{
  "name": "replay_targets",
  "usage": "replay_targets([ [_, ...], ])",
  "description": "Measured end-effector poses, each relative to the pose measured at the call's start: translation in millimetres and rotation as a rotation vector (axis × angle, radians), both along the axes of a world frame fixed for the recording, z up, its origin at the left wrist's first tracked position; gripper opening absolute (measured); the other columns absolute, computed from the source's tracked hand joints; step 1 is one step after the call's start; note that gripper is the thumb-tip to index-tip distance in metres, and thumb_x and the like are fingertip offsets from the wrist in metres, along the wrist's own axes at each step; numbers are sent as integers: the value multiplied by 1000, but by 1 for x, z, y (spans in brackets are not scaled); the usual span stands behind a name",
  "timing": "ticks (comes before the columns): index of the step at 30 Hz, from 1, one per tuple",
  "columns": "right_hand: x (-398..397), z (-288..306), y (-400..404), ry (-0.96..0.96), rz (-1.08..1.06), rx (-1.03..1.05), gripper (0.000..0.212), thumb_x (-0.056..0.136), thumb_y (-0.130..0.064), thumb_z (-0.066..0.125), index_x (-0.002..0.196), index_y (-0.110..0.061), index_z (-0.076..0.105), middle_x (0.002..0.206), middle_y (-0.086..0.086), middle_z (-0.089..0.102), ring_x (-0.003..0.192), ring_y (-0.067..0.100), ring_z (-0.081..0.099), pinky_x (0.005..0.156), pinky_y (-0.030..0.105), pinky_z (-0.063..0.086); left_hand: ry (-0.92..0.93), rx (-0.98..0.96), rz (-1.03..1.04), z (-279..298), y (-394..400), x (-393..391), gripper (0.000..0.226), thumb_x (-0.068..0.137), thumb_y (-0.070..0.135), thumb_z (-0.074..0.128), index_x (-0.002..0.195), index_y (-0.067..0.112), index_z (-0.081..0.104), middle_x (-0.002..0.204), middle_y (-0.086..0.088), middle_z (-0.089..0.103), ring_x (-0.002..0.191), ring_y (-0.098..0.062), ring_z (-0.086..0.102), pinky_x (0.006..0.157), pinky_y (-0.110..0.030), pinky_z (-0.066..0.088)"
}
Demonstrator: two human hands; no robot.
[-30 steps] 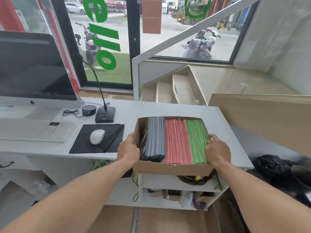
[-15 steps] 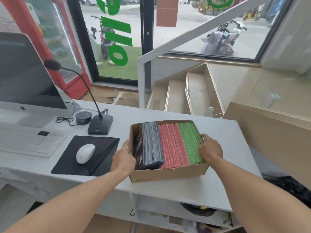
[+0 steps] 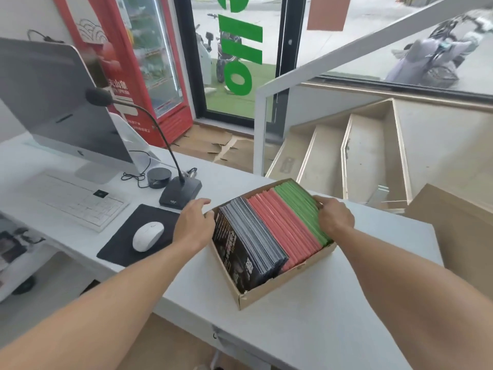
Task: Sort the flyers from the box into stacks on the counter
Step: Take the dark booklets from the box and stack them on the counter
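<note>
An open cardboard box (image 3: 280,291) sits at an angle on the white counter (image 3: 320,329). Three rows of flyers stand on edge inside it: dark grey flyers (image 3: 253,244) on the left, red flyers (image 3: 282,231) in the middle, green flyers (image 3: 298,204) on the right. My left hand (image 3: 194,225) rests against the box's left wall with its fingers stretched forward. My right hand (image 3: 334,216) curls over the box's right wall beside the green flyers.
Left of the box lie a white mouse (image 3: 148,236) on a black pad (image 3: 120,249), a desk microphone (image 3: 180,194), a keyboard (image 3: 77,201) and a monitor (image 3: 53,102). A cardboard sheet (image 3: 458,236) leans at the counter's right end. Stairs drop behind the counter.
The box has moved further onto the counter and turned clockwise. My left hand's fingers have straightened along its side. My view has shifted right and closer.
</note>
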State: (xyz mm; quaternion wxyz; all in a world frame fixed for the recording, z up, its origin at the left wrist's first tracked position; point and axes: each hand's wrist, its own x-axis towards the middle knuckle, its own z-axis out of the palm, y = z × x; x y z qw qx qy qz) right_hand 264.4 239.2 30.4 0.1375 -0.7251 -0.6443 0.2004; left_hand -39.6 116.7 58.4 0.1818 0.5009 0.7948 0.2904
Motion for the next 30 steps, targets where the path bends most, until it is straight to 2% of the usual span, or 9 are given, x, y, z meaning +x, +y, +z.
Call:
replay_targets([
  [3,8,-7,-4,43,4,21,40,104,-27,40,137,-39,59,126,3,68,111,32,62,87,38,46,-1,-51,-10,-2,12,5,41,101,18,51,142,18,53,149,-2,50,136,-25,47,110,-38,38],
  [5,15,-15,-13,165,-33,47,37,104,-35,43,138,-32,57,126,0,69,114,29,61,95,41,47,5,-95,-40,-3,22,6,43,101,16,50,143,18,52,149,-2,52,135,-25,49,110,-38,39],
  [8,23,-26,-33,446,-174,86,42,102,-35,53,142,-25,50,135,1,61,120,23,58,100,41,47,-3,-149,-65,-5,45,3,38,101,17,50,138,16,58,141,-4,60,131,-26,53,108,-34,40],
  [12,19,-41,-64,713,-548,65,60,97,-37,60,151,-26,36,149,1,45,130,27,50,103,44,45,-57,-207,-73,-11,69,2,30,101,21,48,121,18,70,131,-7,67,118,-27,59,96,-31,44],
  [15,1,-48,-76,845,-672,-119,58,98,-44,52,150,-23,36,143,5,52,120,32,55,100,48,48,-9,-205,-88,-18,73,6,30,102,24,46,111,18,74,121,-8,70,99,-25,55,84,-29,41],
  [17,-11,-47,-76,856,-673,-128,51,102,-44,42,149,-22,38,138,8,55,119,33,55,103,49,45,27,-194,-80,-20,70,5,29,102,26,47,110,18,75,119,-9,71,95,-25,55,82,-29,41],
  [19,-16,-45,-71,838,-660,-117,52,105,-43,35,154,-25,32,147,8,48,130,36,49,109,50,40,80,-186,-88,-19,64,2,30,102,30,49,108,16,75,115,-10,72,97,-28,60,81,-29,42],
  [24,-34,-38,-47,945,-664,-124,47,106,-37,27,153,-37,32,149,5,49,130,37,50,110,57,41,142,-234,-82,-16,37,-10,52,99,59,47,80,17,70,89,-3,73,79,-21,64,75,-33,53],
  [30,-63,-30,-31,1004,-627,-98,44,109,-31,27,147,-45,44,138,-1,56,124,31,55,109,52,45,146,-285,-111,-13,32,-39,51,92,66,56,111,22,74,113,-1,74,101,-21,67,76,-29,46],
])
